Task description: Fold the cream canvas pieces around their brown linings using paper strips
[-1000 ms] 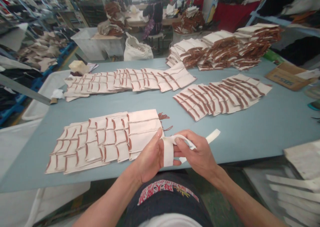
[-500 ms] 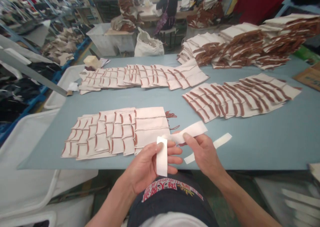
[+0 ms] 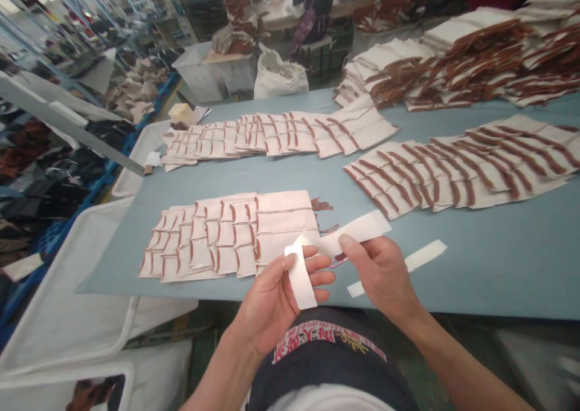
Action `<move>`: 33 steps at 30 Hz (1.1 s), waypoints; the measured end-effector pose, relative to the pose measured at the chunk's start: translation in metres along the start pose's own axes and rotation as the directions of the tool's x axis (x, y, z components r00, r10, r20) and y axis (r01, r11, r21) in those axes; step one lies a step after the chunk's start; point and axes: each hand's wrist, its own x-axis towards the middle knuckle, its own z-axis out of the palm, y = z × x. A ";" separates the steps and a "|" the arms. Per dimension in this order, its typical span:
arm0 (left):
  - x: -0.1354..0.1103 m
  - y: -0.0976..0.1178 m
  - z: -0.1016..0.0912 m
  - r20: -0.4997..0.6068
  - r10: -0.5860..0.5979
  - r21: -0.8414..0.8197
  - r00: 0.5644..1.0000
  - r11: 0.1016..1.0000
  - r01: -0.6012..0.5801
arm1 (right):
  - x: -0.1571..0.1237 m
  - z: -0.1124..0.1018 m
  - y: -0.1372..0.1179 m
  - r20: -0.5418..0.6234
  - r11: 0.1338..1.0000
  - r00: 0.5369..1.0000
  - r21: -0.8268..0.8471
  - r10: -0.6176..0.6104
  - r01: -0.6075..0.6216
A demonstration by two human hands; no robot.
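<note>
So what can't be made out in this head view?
- Right hand: its grip on the white strip hidden by its own back.
- Stacks: cut off by the right edge.
- Seated person: cut off by the top edge.
- Left hand: strip's middle behind fingers.

Stacked pieces (image 3: pixel 521 48), far right: cut off by the frame edge.
White strip (image 3: pixel 302 278): middle hidden behind the left hand's fingers (image 3: pixel 317 266).
Bottom right corner: blurred, unreadable.
</note>
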 end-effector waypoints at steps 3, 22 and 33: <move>0.002 -0.005 0.003 -0.008 0.007 0.098 1.000 0.995 -0.006 | 0.000 -0.001 0.003 -0.077 0.943 0.946 -0.139 -0.315 0.302; 0.008 0.001 -0.003 0.125 0.145 0.766 0.982 0.615 -0.188 | 0.001 -0.014 0.034 -0.112 0.915 0.970 0.370 0.217 -0.162; -0.018 0.009 -0.039 0.235 -0.043 0.953 0.971 0.209 -0.221 | 0.073 -0.027 0.056 -0.257 0.762 0.899 0.636 0.355 -0.119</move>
